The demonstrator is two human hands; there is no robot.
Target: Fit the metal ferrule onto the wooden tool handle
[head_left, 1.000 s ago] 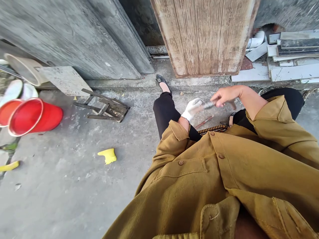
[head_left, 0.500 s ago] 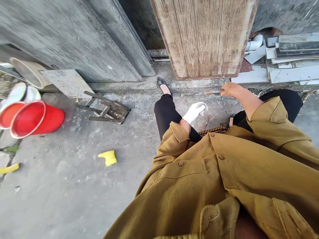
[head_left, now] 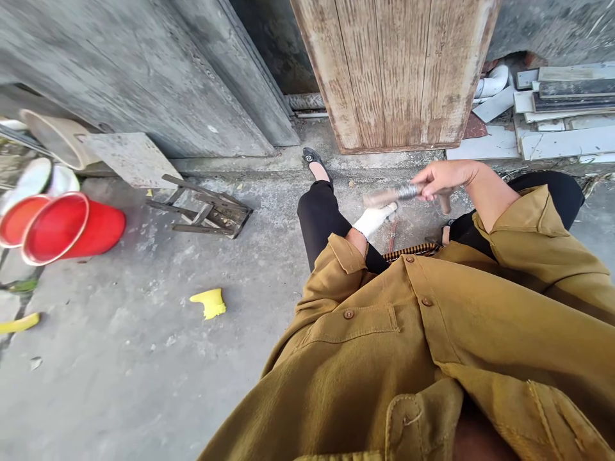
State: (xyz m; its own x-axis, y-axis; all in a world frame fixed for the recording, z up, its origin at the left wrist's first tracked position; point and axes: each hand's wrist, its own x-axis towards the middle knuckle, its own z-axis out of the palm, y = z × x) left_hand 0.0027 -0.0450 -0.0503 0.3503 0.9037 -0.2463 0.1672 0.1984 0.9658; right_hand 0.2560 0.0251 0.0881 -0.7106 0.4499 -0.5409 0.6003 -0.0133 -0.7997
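My right hand (head_left: 444, 179) is bare and closed around a wooden stick (head_left: 382, 197) with silvery wire (head_left: 407, 191) wound about it. The stick points left and its far end is smeared by motion. Another brownish piece (head_left: 446, 202) shows below the palm; I cannot tell if it is part of the same thing. My left hand (head_left: 373, 221), in a white glove, is closed just under the stick's left end. Whatever its fingers hold is hidden. A thin tool with reddish handles (head_left: 393, 237) lies low beside the glove, near a black-and-yellow striped band (head_left: 413, 251).
A weathered wooden panel (head_left: 384, 83) leans ahead on a concrete step. To the left are a small wooden stool (head_left: 206, 211) on its side, a red bucket (head_left: 103, 225) and a yellow scrap (head_left: 210, 302). Stacked boards (head_left: 571, 121) and a white pipe (head_left: 494, 82) are at right.
The wire-wound stick in my right hand has swung so more of it shows, reaching left over the glove. My right hand has turned and come slightly nearer. The left hand has barely moved.
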